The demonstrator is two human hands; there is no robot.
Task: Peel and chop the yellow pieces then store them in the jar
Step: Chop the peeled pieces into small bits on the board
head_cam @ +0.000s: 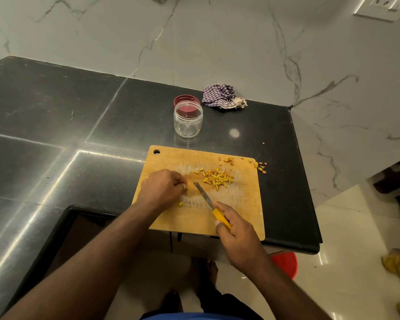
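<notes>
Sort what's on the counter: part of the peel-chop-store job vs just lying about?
In the job:
- knife, gripped by the right hand
- chopped yellow pieces
- cutting board; the left hand is on it
- empty jar
- red lid behind it

Lying about:
- checked cloth
- red tub on the floor
- wall socket

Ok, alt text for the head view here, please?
A right hand holds a knife over a wooden cutting board, beside chopped yellow pieces, while the left hand rests curled on it. Behind stands an empty jar, lid off.
</notes>
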